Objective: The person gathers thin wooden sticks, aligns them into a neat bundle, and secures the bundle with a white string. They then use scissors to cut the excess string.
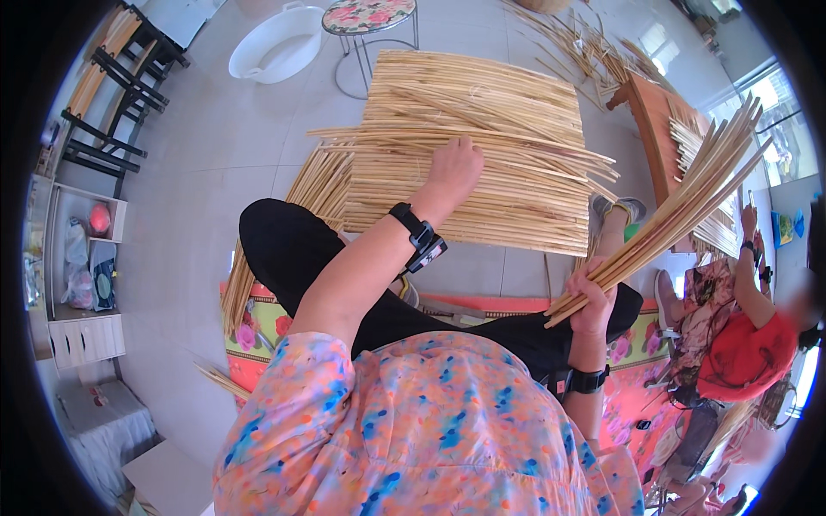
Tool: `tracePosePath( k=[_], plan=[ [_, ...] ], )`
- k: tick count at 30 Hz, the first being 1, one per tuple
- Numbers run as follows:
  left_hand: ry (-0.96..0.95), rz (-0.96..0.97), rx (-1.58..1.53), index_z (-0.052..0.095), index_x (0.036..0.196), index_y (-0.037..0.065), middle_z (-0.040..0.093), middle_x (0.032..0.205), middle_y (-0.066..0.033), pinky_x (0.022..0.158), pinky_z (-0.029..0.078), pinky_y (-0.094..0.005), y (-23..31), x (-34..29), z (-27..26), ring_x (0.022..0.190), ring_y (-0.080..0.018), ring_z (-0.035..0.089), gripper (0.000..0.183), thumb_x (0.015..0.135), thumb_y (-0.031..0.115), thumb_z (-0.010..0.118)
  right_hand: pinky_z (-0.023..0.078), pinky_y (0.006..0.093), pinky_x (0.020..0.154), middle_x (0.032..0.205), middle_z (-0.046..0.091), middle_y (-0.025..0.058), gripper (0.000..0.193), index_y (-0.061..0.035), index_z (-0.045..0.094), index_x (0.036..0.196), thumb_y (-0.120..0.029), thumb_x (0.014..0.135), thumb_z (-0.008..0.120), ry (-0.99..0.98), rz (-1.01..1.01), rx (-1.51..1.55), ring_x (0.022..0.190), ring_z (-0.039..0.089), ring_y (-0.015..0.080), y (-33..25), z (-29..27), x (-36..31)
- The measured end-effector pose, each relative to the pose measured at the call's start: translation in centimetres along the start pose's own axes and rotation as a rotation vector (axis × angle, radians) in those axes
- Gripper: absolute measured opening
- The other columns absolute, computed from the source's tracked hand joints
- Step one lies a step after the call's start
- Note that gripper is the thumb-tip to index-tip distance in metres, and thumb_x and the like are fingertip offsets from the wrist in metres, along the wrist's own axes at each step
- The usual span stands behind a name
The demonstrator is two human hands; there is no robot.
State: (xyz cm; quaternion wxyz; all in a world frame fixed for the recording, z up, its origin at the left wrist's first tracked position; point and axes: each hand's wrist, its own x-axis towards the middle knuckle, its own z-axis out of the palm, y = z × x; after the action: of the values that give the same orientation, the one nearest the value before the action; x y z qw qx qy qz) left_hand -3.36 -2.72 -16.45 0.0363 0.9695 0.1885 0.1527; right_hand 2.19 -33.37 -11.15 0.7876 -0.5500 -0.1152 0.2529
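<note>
Golden stalk bundle (675, 224): clamped in my right hand (591, 297), right of centre, its tips fanning toward the frame's upper right.
Loose stalks (527, 144): strewn over the slatted mat (482, 225), upper centre.
Left hand (454, 165): well apart from my right, curled over the loose stalks; whether gripping any, I cannot tell.
White tub (277, 47): upper left, beside the floral stool (370, 15).

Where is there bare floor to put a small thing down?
One free patch: the floor between the cabinet and the stick pile; another, between the white tub and the mat. Crowded: the mat, where loose sticks lie under the left hand, and the upper right, with scattered sticks.
</note>
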Motion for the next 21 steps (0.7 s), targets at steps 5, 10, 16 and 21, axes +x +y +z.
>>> tracePosePath(
  k=[5, 10, 16, 21],
  plan=[
    [0.048, 0.007, -0.103, 0.062, 0.086, 0.000, 0.059, 0.094, -0.0164, 0.068, 0.055, -0.0421, -0.8, -0.1, 1.2, 0.090, -0.0318, 0.062, 0.009, 0.078, 0.002, 0.059, 0.042, 0.0275, 0.054, 0.070, 0.050, 0.0049, 0.026, -0.0031, 0.050, 0.092, 0.002, 0.069, 0.060, -0.029, 0.021, -0.010, 0.057, 0.050, 0.0148, 0.1, 1.0, -0.5],
    [0.015, -0.052, -0.296, 0.062, 0.093, 0.001, 0.059, 0.098, -0.0171, 0.072, 0.053, -0.0425, -0.5, -0.2, -0.9, 0.092, -0.0318, 0.062, 0.018, 0.082, 0.016, 0.064, 0.043, 0.0274, 0.050, 0.067, 0.052, 0.0068, 0.029, -0.0026, 0.051, 0.092, -0.001, 0.065, 0.060, -0.057, 0.107, -0.203, 0.054, 0.052, 0.0167, 1.9, 1.3, -1.2],
    [-0.452, -0.070, -1.215, 0.058, 0.124, 0.003, 0.063, 0.115, -0.0086, 0.082, 0.049, -0.0326, 1.7, 2.4, -10.5, 0.100, -0.0175, 0.060, 0.054, 0.090, 0.044, 0.065, 0.046, 0.0286, 0.055, 0.066, 0.055, 0.0071, 0.030, -0.0035, 0.051, 0.089, -0.001, 0.064, 0.068, -0.447, 0.308, -0.052, 0.056, 0.054, 0.0174, 3.9, 1.8, -1.4],
    [-0.318, 0.204, -1.692, 0.055, 0.132, 0.005, 0.062, 0.116, -0.0006, 0.094, 0.043, -0.0296, 4.1, 1.8, -14.2, 0.103, -0.0088, 0.055, 0.071, 0.090, 0.062, 0.058, 0.045, 0.0284, 0.055, 0.067, 0.055, 0.0066, 0.029, -0.0034, 0.051, 0.089, 0.000, 0.067, 0.070, -0.566, 0.369, -0.116, 0.057, 0.055, 0.0167, 5.0, 3.1, -1.6]
  ],
)
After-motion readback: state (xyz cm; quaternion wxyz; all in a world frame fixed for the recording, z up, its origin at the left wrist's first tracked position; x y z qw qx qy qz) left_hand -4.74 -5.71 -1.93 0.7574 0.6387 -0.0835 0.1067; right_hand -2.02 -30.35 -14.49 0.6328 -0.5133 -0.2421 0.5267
